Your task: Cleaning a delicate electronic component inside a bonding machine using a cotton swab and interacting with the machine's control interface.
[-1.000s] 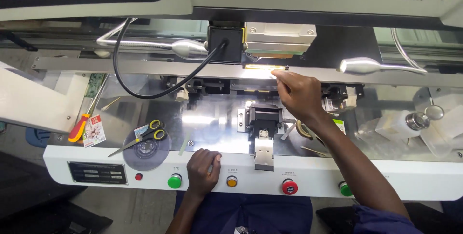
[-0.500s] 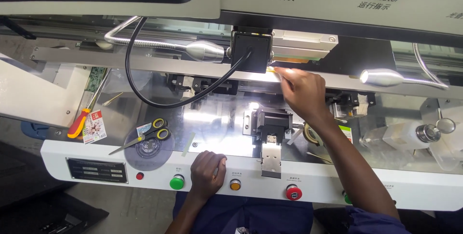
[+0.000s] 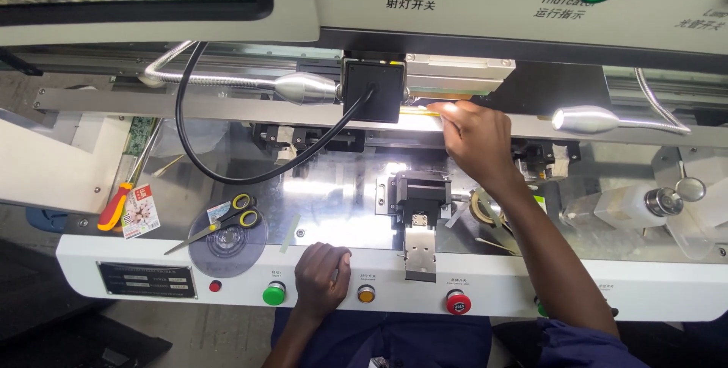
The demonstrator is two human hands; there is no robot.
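My right hand [image 3: 474,140] reaches up to the brightly lit slot under the machine head. Its fingertips are pinched on the right end of a thin yellow strip [image 3: 422,109], just right of a black camera block [image 3: 371,89]. My left hand [image 3: 321,271] rests as a closed fist on the white front panel [image 3: 152,250], between a green button [image 3: 274,293] and a yellow button [image 3: 366,293]. A black clamp fixture [image 3: 419,186] with a metal tongue sits on the shiny plate between my two hands.
Yellow-handled scissors [image 3: 220,224] lie on a clear disc at the left, with a red-and-yellow screwdriver [image 3: 114,209] further left. Two gooseneck spot lamps [image 3: 307,87] [image 3: 584,119] flank the head. A red stop button [image 3: 455,301], a tape roll [image 3: 485,205] and a white bottle [image 3: 633,205] are at the right.
The view has shifted a little. My right hand stays at the lit slot and has crept slightly left along the strip. My left hand has not moved from the panel.
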